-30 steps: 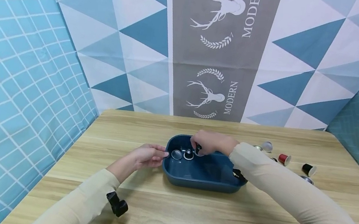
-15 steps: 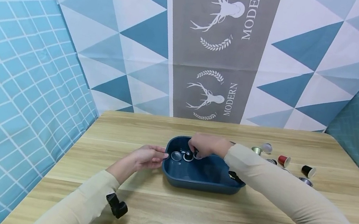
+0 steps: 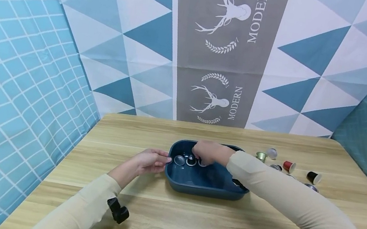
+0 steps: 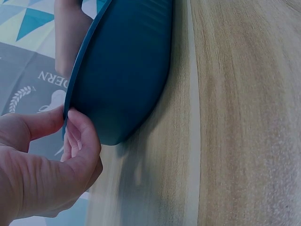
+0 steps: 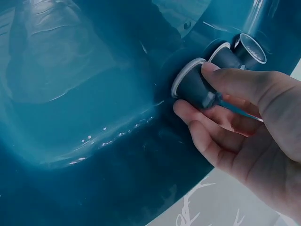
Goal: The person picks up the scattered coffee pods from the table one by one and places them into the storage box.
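A dark blue plastic basin (image 3: 205, 192) stands on the wooden table. My left hand (image 3: 149, 162) pinches its left rim between thumb and fingers, seen closely in the left wrist view. Inside the basin, my right hand (image 3: 210, 152) pinches a dark coffee capsule (image 5: 194, 87) by its sides, thumb above and fingers below. The capsule's pale rim is against or close to the basin floor; I cannot tell which. Beside it in a row are a second dark capsule (image 5: 225, 57) and a third one (image 5: 252, 49), whose round silvery face shows in the head view.
Several capsules lie on the table right of the basin: a green one (image 3: 261, 156), a clear or whitish one (image 3: 272, 153), a red one (image 3: 289, 166) and a black one (image 3: 313, 177). My right forearm partly covers others. Patterned cloth hangs behind the table.
My right forearm has shifted slightly left, uncovering more of the green capsule. The right hand sits a little lower over its capsule. My left hand keeps its grip on the rim.
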Motion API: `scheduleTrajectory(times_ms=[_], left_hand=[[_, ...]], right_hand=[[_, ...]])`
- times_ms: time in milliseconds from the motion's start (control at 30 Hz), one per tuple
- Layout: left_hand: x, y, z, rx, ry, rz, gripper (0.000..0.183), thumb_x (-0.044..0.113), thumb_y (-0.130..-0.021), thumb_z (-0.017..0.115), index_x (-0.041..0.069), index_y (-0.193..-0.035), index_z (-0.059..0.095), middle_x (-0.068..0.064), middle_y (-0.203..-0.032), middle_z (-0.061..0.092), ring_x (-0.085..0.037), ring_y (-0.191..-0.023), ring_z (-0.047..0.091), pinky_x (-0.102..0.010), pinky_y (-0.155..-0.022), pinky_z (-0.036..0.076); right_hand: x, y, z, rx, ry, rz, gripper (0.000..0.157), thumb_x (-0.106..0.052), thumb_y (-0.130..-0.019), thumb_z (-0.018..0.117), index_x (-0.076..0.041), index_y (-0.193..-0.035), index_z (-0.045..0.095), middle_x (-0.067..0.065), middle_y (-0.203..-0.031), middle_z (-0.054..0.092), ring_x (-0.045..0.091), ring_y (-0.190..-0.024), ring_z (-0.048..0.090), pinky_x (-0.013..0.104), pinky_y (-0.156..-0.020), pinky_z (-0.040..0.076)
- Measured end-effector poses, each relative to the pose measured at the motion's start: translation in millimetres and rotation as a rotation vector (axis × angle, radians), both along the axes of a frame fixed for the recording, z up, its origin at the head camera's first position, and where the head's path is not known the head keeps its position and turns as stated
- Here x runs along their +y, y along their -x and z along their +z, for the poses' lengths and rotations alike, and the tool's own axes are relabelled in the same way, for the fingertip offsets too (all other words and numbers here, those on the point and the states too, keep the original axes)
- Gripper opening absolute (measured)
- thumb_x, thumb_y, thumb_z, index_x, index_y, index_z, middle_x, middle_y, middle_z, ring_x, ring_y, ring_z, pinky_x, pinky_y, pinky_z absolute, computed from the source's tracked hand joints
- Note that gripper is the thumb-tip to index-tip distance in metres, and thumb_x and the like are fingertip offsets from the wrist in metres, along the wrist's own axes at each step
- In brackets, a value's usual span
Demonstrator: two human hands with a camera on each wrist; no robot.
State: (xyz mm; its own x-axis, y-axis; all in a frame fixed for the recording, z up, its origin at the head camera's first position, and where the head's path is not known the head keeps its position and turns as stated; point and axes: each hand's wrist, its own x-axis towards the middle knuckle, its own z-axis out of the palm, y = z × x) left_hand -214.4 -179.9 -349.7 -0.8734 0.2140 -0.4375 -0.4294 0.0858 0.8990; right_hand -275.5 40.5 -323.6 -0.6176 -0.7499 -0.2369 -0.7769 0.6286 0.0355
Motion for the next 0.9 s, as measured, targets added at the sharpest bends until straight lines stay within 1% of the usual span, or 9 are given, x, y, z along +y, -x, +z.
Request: scheduleTrajectory(times_ms=[133,267,400,500,567,633,700,800,900], left_hand=[[1,-0.2,1.1,-0.006,-0.003,-0.004,0.030,0.007,-0.095,0.056,-0.001,-0.123,0.046,0.006,-0.059,0.040,-0.004,-0.053,0.036,-0.018,-0.064,0.048],[1,1.2,1.3,-0.004,-0.009,0.000,0.034,0.006,-0.095,0.056,-0.003,-0.126,0.045,0.007,-0.059,0.042,-0.004,-0.053,0.036,-0.018,-0.065,0.049],[0,2.2,0.5,0.007,-0.002,0.002,0.035,0.007,-0.094,0.057,-0.004,-0.126,0.045,0.007,-0.060,0.043,-0.003,-0.052,0.037,-0.017,-0.066,0.049],[-1,1.0,0.1,0.024,-0.005,-0.008,0.032,0.007,-0.093,0.060,-0.003,-0.121,0.048,0.007,-0.059,0.043,-0.003,-0.053,0.038,-0.018,-0.067,0.049],[-4,0.7,-0.9,0.034,-0.029,-0.035,0.030,0.009,-0.091,0.063,-0.001,-0.117,0.051,0.008,-0.059,0.044,-0.003,-0.053,0.039,-0.018,-0.067,0.050],[-5,0.1,-1.1,0.037,-0.032,-0.041,0.029,0.010,-0.091,0.064,0.000,-0.114,0.052,0.007,-0.059,0.044,-0.003,-0.053,0.039,-0.018,-0.068,0.050],[-5,0.6,-1.3,0.031,-0.026,-0.041,0.029,0.010,-0.092,0.063,0.000,-0.115,0.051,0.007,-0.059,0.043,-0.003,-0.053,0.039,-0.018,-0.068,0.050],[-2,2.0,-0.4,0.011,-0.005,-0.012,0.028,0.008,-0.094,0.058,-0.001,-0.119,0.048,0.007,-0.059,0.041,-0.004,-0.053,0.037,-0.018,-0.068,0.049],[-2,2.9,-0.7,-0.007,-0.005,0.003,0.032,0.006,-0.095,0.057,-0.003,-0.123,0.046,0.007,-0.059,0.042,-0.004,-0.053,0.036,-0.018,-0.067,0.049]], right_hand=[[2,-0.6,1.5,-0.008,0.007,-0.012,0.011,0.001,-0.080,0.068,-0.005,-0.089,0.067,0.004,-0.085,0.064,0.012,-0.071,0.051,0.024,-0.067,0.049],[3,-1.8,6.6,0.001,0.007,-0.013,0.012,-0.002,-0.081,0.069,-0.005,-0.092,0.065,0.005,-0.090,0.064,0.013,-0.075,0.051,0.026,-0.071,0.049],[6,-4.3,12.9,-0.024,0.016,-0.020,0.013,-0.003,-0.081,0.069,-0.004,-0.094,0.064,0.005,-0.089,0.062,0.013,-0.074,0.050,0.025,-0.069,0.048],[8,-5.8,16.4,-0.053,0.022,-0.032,0.014,-0.004,-0.082,0.069,-0.003,-0.094,0.063,0.004,-0.088,0.060,0.012,-0.072,0.048,0.023,-0.066,0.045],[10,-6.3,17.9,-0.068,0.026,-0.037,0.015,-0.006,-0.082,0.070,-0.003,-0.094,0.062,0.005,-0.089,0.060,0.012,-0.072,0.048,0.022,-0.066,0.044],[13,-6.5,19.2,-0.074,0.031,-0.031,0.016,-0.007,-0.082,0.071,-0.003,-0.095,0.062,0.006,-0.091,0.061,0.012,-0.073,0.047,0.023,-0.066,0.044],[15,-6.6,20.3,-0.075,0.033,-0.022,0.019,-0.009,-0.082,0.073,-0.003,-0.096,0.062,0.008,-0.094,0.062,0.013,-0.075,0.048,0.024,-0.069,0.045],[21,-6.5,22.4,-0.062,0.032,-0.009,0.023,-0.013,-0.082,0.075,-0.003,-0.099,0.063,0.008,-0.099,0.064,0.014,-0.079,0.052,0.027,-0.074,0.049],[25,-6.3,22.3,-0.061,0.037,-0.010,0.025,-0.014,-0.081,0.076,-0.004,-0.101,0.063,0.008,-0.102,0.065,0.015,-0.083,0.055,0.029,-0.077,0.051]])
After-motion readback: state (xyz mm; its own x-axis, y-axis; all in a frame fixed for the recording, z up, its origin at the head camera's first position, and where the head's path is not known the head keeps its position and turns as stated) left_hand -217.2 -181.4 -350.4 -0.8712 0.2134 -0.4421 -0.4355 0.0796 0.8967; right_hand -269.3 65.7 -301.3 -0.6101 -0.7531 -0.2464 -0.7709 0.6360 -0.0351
